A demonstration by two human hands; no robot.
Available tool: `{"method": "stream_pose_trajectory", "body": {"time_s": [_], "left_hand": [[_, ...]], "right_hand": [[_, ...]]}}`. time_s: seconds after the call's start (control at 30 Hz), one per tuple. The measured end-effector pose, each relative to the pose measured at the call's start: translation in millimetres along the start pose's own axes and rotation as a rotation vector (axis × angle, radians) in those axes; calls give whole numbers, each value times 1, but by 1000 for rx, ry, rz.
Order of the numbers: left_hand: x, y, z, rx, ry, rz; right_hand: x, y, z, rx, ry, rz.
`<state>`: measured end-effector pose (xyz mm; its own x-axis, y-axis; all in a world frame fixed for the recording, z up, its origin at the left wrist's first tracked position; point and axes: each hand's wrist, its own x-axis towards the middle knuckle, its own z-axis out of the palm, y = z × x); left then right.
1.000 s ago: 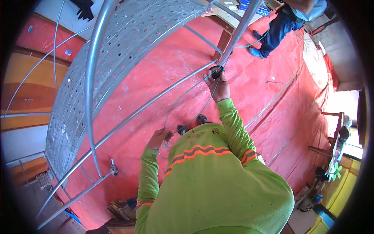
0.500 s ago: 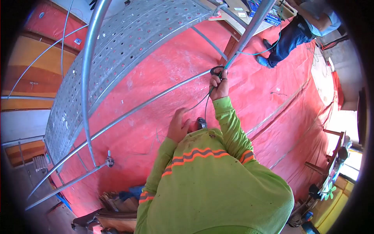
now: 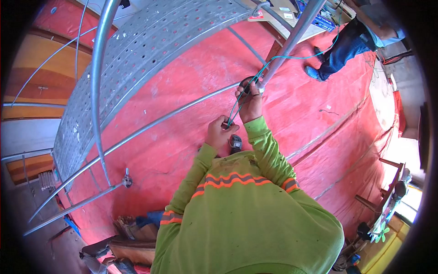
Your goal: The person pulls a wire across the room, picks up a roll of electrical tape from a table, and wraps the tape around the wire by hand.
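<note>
My right hand [image 3: 250, 106] is raised beside the lower end of a slanting metal tube [image 3: 292, 44]. Its fingers are closed around a thin green wire [image 3: 301, 57] and lie against a dark ring-shaped thing [image 3: 247, 85] whose kind I cannot make out. Lower and to the left, my left hand [image 3: 219, 133] pinches the same wire, with something small and dark at its fingertips. Between my hands the wire runs in two strands. From there it rises past the tube and sags toward another person [image 3: 344, 48] at the upper right.
Scaffold tubes [image 3: 155, 123] cross at the left, beside a perforated metal plank [image 3: 137, 55]. A red sheet [image 3: 200, 164] covers the floor. Boxes [image 3: 315, 20] stand on a table at the top. A wooden frame [image 3: 388, 189] stands at the right.
My left hand has moved up and right and now pinches the wire. The wire between my hands looks tauter and greener. My right hand has shifted slightly left and down.
</note>
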<state>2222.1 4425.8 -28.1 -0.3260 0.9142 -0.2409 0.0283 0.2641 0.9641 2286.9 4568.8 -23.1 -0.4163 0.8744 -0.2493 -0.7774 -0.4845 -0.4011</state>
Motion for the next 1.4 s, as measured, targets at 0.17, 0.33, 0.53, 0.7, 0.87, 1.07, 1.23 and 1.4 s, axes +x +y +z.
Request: {"method": "stream_pose_trajectory", "body": {"time_s": [0.17,0.33,0.53,0.7,0.87,1.07,1.23,1.4], "left_hand": [[-9,16,-36,-521,-166,-293],[-10,13,-46,-630,-286,-241],[-15,9,-48,336,-22,365],[-18,18,-41,610,166,325],[-7,7,-69,244,-49,150],[-16,29,-87,-286,-190,-125],[4,-37,-59,-66,-293,283],[-8,-1,-63,365,-213,336]], "right_hand": [[-2,-4,-13,-9,-45,33],[-4,3,-15,24,41,-21],[-27,22,-2,-473,190,-246],[-35,31,5,-673,205,-287],[-53,29,9,-702,228,-287],[-55,45,-18,-507,245,-282],[-63,46,17,-58,104,-114],[-63,47,30,-181,51,-147]]}}
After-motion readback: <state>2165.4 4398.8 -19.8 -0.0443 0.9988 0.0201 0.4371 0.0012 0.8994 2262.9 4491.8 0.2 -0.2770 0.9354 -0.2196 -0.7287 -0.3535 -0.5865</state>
